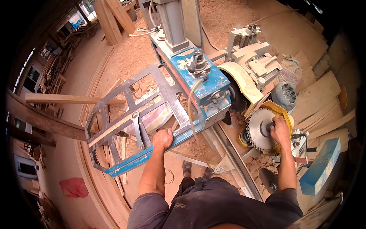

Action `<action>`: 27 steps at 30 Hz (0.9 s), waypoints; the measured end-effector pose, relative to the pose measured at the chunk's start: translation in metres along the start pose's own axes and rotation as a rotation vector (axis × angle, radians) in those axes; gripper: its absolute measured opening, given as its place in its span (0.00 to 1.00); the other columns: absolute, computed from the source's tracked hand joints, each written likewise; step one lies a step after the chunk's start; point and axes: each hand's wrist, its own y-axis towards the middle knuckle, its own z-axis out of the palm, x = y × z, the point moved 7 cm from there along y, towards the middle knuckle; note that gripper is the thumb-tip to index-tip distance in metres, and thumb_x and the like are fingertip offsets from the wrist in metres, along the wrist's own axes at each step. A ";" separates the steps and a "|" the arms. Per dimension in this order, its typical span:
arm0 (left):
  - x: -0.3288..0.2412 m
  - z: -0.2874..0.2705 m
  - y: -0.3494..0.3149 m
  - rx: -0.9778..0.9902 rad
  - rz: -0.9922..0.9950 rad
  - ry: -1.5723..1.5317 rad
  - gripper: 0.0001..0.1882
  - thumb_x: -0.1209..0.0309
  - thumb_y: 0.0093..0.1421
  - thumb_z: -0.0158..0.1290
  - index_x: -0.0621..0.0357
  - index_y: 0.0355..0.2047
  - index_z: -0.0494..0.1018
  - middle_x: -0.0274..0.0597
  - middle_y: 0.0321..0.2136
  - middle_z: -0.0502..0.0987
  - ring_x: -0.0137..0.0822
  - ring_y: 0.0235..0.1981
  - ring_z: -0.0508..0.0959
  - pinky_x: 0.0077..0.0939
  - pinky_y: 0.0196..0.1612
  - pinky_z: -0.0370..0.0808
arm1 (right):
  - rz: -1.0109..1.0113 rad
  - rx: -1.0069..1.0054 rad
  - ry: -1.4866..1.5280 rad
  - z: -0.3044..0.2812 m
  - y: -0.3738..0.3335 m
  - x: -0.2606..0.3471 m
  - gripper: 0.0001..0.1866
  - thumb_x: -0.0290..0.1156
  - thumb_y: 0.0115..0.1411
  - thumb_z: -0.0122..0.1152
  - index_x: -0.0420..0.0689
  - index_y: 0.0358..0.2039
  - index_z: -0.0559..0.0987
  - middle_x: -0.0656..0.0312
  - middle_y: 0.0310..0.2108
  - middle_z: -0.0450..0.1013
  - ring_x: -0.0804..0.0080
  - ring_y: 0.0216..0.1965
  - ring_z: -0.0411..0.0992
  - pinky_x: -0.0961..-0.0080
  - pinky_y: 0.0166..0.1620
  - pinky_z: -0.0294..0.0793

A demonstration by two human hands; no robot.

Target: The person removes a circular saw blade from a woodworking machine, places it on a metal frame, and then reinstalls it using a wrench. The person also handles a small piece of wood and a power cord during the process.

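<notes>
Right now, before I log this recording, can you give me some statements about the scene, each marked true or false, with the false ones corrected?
1. The right hand is at the centre of the silver saw blade. True.
2. The left hand is holding the wrench. False: it is closed on the blue rail of the metal frame; the wrench lies on that frame, to the hand's left.
3. A red item lies on the floor at the left. True.
4. The grey motor is to the left of the silver saw blade. False: it is to the right of it and farther away.
5. A blue block is on the person's right. True.
</notes>
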 end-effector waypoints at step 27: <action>-0.012 0.001 -0.001 -0.078 0.098 0.059 0.30 0.53 0.70 0.33 0.65 0.41 0.78 0.67 0.42 0.78 0.65 0.48 0.76 0.54 0.53 0.70 | 0.184 -0.056 0.073 0.003 -0.005 -0.021 0.14 0.28 0.52 0.65 0.39 0.40 0.78 0.47 0.36 0.74 0.46 0.46 0.73 0.55 0.52 0.71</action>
